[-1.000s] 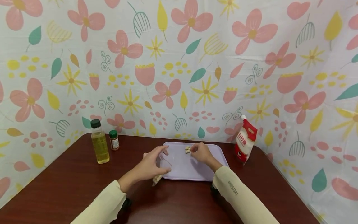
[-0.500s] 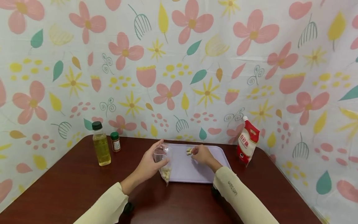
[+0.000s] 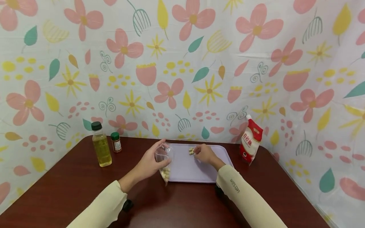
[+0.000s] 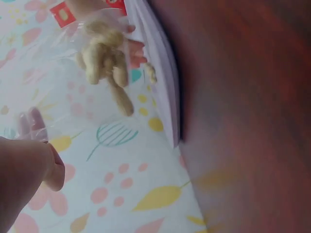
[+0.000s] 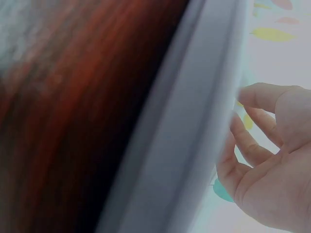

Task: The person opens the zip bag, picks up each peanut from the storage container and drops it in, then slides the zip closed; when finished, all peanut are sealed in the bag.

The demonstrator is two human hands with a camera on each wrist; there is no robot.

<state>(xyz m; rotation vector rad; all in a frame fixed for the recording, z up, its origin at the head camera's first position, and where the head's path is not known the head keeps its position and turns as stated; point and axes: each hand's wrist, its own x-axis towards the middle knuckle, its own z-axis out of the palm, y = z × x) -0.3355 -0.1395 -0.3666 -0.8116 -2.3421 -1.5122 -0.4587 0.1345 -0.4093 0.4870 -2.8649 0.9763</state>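
A clear plastic bag (image 3: 164,153) hangs from my left hand (image 3: 149,162), its mouth held wide between thumb and fingers. Unshelled peanuts (image 4: 104,58) fill the lower end of the bag, which hangs at the left edge of a pale lilac tray (image 3: 182,169). On that tray, toward the back, lies a small group of peanuts (image 3: 191,151). My right hand (image 3: 206,154) is just right of this group, fingers bent down to it. In the right wrist view the tray's rim hides the fingertips, so whether they pinch a peanut cannot be seen.
At the back left stand an oil bottle (image 3: 101,148) with a dark cap and a small green-capped seasoning jar (image 3: 116,143). A red and white sugar pouch (image 3: 251,141) stands right of the tray. Behind the dark wooden table (image 3: 171,205) hangs a flowered cloth (image 3: 182,69).
My left hand has turned and the bag, earlier mostly behind it, now hangs in sight at the tray's left edge. The right hand has stayed by the peanuts.
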